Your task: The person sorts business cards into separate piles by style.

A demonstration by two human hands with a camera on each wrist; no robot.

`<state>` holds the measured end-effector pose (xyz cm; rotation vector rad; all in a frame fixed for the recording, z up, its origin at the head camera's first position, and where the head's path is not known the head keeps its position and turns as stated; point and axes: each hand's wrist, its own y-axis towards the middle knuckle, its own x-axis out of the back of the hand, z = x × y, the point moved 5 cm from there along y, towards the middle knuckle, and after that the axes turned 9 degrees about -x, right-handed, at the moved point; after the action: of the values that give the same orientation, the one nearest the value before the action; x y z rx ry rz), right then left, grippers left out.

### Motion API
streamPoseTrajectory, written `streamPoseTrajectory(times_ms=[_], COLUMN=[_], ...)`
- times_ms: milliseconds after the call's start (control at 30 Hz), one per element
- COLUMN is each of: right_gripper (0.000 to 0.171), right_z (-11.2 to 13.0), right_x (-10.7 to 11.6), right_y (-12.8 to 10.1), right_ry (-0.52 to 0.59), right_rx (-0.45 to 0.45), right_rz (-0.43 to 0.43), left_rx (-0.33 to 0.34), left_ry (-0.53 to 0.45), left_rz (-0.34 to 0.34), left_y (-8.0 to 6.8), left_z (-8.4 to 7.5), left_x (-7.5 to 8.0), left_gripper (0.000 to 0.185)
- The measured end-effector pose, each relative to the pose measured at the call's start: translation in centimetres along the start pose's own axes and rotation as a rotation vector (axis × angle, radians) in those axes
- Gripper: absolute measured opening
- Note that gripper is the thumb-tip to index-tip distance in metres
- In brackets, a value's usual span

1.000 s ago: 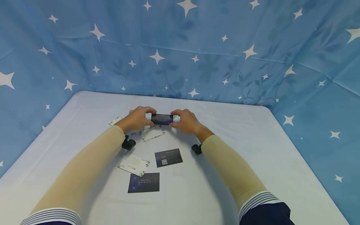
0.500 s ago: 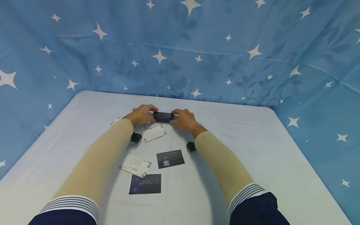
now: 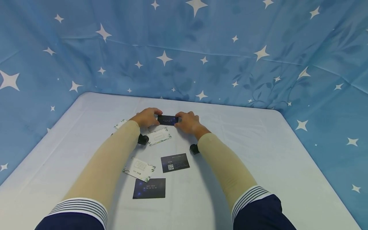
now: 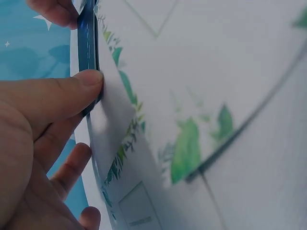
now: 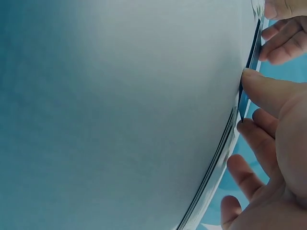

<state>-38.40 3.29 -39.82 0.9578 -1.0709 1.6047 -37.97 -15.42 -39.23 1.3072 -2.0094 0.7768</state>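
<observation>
My left hand (image 3: 147, 117) and right hand (image 3: 187, 121) pinch the two short ends of a thin stack of cards with a dark blue card (image 3: 168, 120) on top, at the far middle of the table (image 3: 258, 153). The left wrist view shows the thumb (image 4: 57, 96) pressed on the dark stack's edge (image 4: 87, 52), with white leaf-print cards (image 4: 201, 96) lying below. From the right wrist, the thumb (image 5: 268, 91) presses the stack's edge (image 5: 248, 76); the other hand's fingers (image 5: 283, 38) show beyond.
Loose cards lie on the pale tablecloth: a white leaf-print card (image 3: 159, 136) under my hands, another (image 3: 119, 124) to the left, a third white one (image 3: 139, 169), and two dark blue cards (image 3: 174, 162) (image 3: 149, 188) nearer me. Blue star-print cloth (image 3: 184, 51) walls the table.
Both hands have carried the stack a little farther from me and brought it lower, their grip unchanged. The loose cards lie where they were.
</observation>
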Motion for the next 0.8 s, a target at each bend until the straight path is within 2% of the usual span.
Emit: streamPoseTrajectory(times_ms=[267,400,567,700,800], right_gripper=[0.055,0.056,0.059,0.061,0.063], right_z=[0.0,0.0,0.0,-0.2,-0.3], right_x=[0.2,0.5,1.4,1.6,1.4], right_y=[-0.1,-0.5,-1.7,-3.2,-4.7], right_ry=[0.008,0.035,0.084,0.147,0.166], right_rx=[-0.030,-0.035,0.040,0.130,0.194], right_rz=[-0.009,-0.004,0.031,0.085,0.117], left_rx=[-0.014,-0.027,-0.048,-0.053,-0.107], left_ry=[0.049,0.064,0.068,0.083,0.106], left_rz=[0.006,0.011,0.000,0.002,0.003], left_y=[0.2,-0.2,-1.4,-3.1,-4.4], left_z=[0.1,-0.3,-1.1,-1.9,-2.9], left_x=[0.0,0.5,1.0,0.3,-0.5], left_gripper=[0.059,0.062,0.063,0.067,0.068])
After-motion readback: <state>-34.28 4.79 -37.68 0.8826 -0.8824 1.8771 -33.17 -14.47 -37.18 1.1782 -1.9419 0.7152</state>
